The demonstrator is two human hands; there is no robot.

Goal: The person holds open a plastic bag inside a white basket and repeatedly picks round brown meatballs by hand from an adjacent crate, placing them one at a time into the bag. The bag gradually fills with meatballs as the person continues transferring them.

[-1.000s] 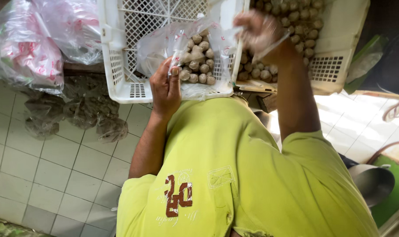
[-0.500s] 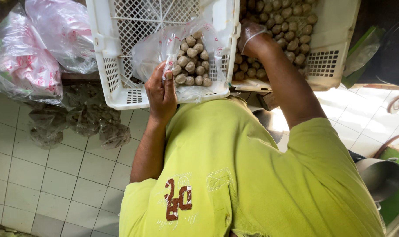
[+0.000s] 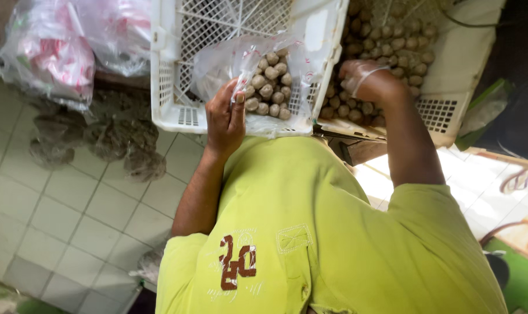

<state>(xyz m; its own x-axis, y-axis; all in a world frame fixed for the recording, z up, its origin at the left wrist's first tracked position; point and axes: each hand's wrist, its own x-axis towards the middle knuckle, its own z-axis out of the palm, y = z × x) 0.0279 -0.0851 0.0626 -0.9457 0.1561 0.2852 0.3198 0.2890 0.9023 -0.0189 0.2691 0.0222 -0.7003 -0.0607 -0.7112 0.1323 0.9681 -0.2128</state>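
My left hand pinches the edge of a clear plastic bag and holds it open inside a white lattice crate. Several brown round balls lie in the bag. My right hand, covered by a thin clear glove, is down in a second crate on the right. Its fingers curl into the heap of the same brown balls. My yellow-green shirt fills the lower part of the view.
Filled plastic bags with pink contents sit at the upper left. Clumps of grey dirt lie on the pale tiled floor beneath them. A dark metal bar runs under the crates.
My right hand has moved from the mouth of the bag back down into the right crate's heap of balls. My left hand has kept its grip on the bag.
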